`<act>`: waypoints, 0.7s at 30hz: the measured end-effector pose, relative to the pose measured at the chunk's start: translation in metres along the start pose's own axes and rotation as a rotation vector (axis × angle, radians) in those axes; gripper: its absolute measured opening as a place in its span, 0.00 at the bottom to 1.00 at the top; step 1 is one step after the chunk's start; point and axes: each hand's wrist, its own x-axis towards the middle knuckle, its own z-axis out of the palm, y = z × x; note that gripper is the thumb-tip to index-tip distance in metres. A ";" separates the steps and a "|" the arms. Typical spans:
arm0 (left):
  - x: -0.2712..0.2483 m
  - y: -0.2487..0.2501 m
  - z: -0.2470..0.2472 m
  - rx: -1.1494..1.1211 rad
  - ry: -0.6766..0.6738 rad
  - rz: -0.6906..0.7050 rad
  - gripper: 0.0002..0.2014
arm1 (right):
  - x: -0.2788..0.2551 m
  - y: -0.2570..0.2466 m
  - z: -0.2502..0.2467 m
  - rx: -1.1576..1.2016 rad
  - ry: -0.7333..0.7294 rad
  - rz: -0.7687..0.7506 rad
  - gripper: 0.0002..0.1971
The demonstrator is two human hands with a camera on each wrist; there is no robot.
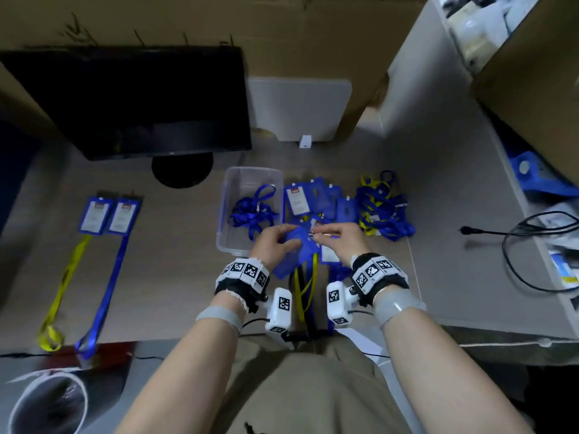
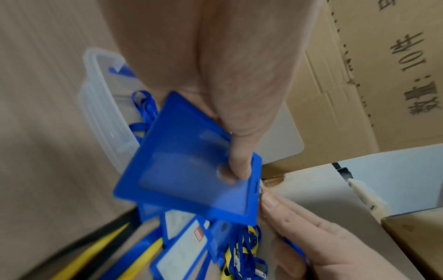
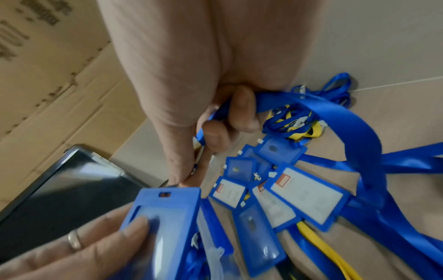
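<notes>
Badge holder (image 2: pixel 177 170), blue, is held tilted above the desk (image 1: pixel 156 277), just in front of a clear box (image 1: pixel 223 208) and a pile of other holders (image 1: pixel 316 198). The left hand (image 1: pixel 274 242) pinches it between thumb and fingers. The right hand (image 1: pixel 341 242) pinches a blue lanyard (image 3: pixel 311 108) by its clip end at the holder's slotted edge, with the other fingers curled round the strap.

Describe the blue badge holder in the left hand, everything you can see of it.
The badge holder is a flat blue rectangle of translucent plastic: a thicker frame round a paler window, a round thumb notch and a hanging slot at one short end. No card shows inside. The left hand pinches it, thumb on its face, tilted above other holders on the desk. The right hand, gripping a blue lanyard, meets its slotted end.
</notes>
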 end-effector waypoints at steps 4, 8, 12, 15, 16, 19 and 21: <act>-0.026 -0.011 -0.036 0.039 0.029 0.043 0.11 | -0.020 -0.031 0.038 -0.111 -0.072 -0.055 0.07; -0.052 -0.014 -0.068 0.182 0.093 0.080 0.09 | -0.030 -0.062 0.064 -0.321 -0.174 -0.107 0.09; -0.075 0.000 -0.092 0.486 0.277 0.083 0.17 | -0.031 -0.085 0.084 -0.364 -0.209 -0.150 0.07; -0.088 0.003 -0.102 0.545 0.316 0.089 0.16 | -0.031 -0.095 0.093 -0.340 -0.248 -0.150 0.05; -0.091 0.003 -0.104 0.548 0.333 0.079 0.16 | -0.031 -0.098 0.096 -0.343 -0.263 -0.162 0.06; -0.107 0.000 -0.106 0.519 0.393 0.006 0.17 | -0.032 -0.100 0.103 -0.410 -0.308 -0.212 0.07; -0.117 -0.005 -0.108 0.525 0.429 -0.050 0.18 | -0.035 -0.097 0.110 -0.426 -0.350 -0.240 0.06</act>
